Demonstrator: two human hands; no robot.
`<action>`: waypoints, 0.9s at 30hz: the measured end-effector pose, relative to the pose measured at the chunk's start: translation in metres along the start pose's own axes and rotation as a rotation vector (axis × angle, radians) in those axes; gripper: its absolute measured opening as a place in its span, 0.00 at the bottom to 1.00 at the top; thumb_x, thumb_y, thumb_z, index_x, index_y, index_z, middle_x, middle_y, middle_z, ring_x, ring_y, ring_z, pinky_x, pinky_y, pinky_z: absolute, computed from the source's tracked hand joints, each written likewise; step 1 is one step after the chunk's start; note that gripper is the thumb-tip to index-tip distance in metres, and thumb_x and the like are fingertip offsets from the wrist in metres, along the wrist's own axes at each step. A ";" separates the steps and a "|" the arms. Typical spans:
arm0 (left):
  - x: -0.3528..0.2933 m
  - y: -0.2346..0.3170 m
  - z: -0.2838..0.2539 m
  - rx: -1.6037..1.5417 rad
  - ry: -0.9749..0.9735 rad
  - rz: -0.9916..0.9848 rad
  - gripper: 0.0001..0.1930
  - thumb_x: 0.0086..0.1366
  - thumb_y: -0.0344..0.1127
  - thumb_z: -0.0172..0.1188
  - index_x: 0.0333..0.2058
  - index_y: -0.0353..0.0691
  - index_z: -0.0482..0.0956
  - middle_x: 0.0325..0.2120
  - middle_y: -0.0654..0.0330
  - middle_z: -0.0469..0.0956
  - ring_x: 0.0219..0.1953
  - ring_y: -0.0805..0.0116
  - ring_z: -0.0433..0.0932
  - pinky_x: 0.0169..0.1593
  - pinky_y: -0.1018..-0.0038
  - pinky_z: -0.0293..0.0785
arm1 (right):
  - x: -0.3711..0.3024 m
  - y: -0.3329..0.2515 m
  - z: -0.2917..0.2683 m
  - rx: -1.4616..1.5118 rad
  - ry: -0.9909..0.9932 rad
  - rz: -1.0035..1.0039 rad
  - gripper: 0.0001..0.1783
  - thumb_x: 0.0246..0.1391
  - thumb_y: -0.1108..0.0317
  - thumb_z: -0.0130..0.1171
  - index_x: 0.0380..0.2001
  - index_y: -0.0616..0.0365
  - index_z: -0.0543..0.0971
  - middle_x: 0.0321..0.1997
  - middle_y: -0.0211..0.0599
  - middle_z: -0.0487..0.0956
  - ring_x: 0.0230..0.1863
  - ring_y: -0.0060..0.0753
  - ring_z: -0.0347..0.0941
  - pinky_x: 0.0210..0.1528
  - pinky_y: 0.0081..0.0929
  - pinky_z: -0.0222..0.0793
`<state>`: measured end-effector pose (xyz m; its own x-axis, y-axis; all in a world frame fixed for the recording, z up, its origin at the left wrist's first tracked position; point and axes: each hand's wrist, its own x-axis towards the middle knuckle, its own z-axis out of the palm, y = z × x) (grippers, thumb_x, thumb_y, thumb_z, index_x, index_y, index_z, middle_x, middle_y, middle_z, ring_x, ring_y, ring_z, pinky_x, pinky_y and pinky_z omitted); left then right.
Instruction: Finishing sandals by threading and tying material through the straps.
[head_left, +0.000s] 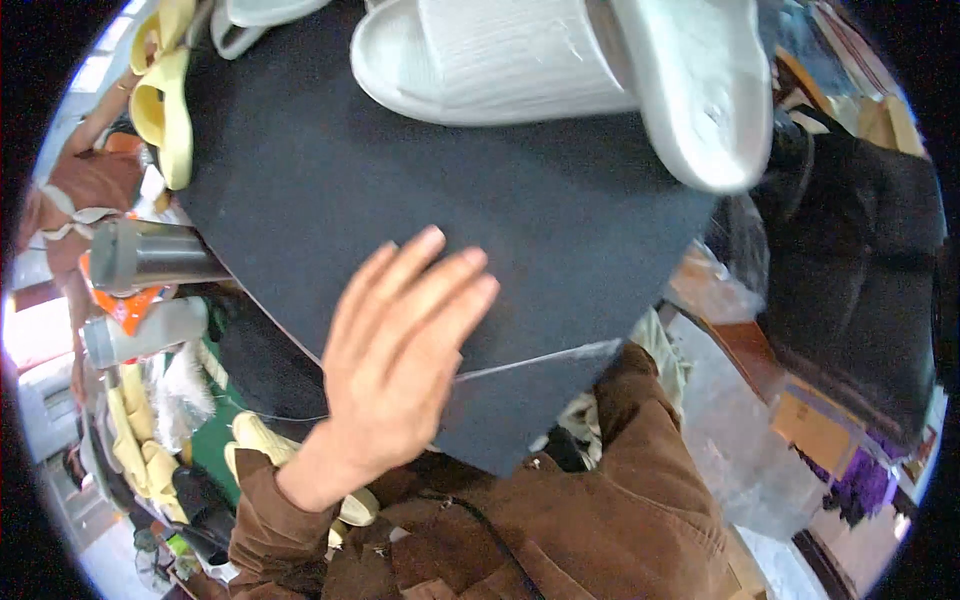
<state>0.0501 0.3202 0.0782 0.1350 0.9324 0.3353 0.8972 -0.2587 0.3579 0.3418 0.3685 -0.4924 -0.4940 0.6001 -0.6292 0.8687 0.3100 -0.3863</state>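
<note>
While our left hand [400, 350] lies over the near left part of the dark bench [300, 180], its fingers are extended and loosely open; we cannot tell whether they touch the surface. Our right hand is out of view, so we cannot tell its state. Well beyond the left hand, two white slippers [520, 65] lie at the far middle and right, and we see yellow slippers [172, 120] at the far left.

Dark work surface [300, 180]: near-black, matte, flat; near edge partly pale. First white slipper [510, 60]: broad strap, lying crosswise at far side. Second white slipper [705, 95]: beside its right end, angled nearward, cropped at top.
</note>
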 end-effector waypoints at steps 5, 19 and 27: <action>0.008 0.015 -0.001 0.072 -0.058 0.005 0.17 0.53 0.27 0.53 0.43 0.37 0.79 0.47 0.51 0.76 0.53 0.48 0.73 0.57 0.52 0.66 | 0.089 -0.109 -0.058 0.044 0.076 -0.214 0.23 0.47 0.75 0.57 0.50 0.57 0.73 0.47 0.52 0.76 0.42 0.57 0.76 0.43 0.46 0.73; 0.009 0.017 -0.011 -0.056 -0.171 -0.111 0.14 0.64 0.35 0.53 0.46 0.40 0.80 0.51 0.58 0.76 0.55 0.56 0.72 0.57 0.61 0.66 | 0.187 -0.387 -0.106 0.088 0.107 -0.818 0.23 0.47 0.76 0.56 0.51 0.57 0.73 0.48 0.52 0.76 0.43 0.57 0.76 0.44 0.46 0.73; 0.023 0.005 -0.017 -0.014 -0.090 0.043 0.11 0.64 0.29 0.52 0.41 0.35 0.81 0.46 0.53 0.78 0.52 0.50 0.75 0.54 0.58 0.69 | 0.185 -0.447 -0.088 0.155 0.110 -0.987 0.23 0.48 0.76 0.56 0.51 0.57 0.73 0.49 0.52 0.76 0.44 0.56 0.76 0.44 0.45 0.73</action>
<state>0.0503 0.3356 0.1026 0.2108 0.9391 0.2715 0.8841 -0.3017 0.3569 -0.1349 0.4059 -0.3761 -0.9775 0.1940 0.0827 0.0544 0.6106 -0.7901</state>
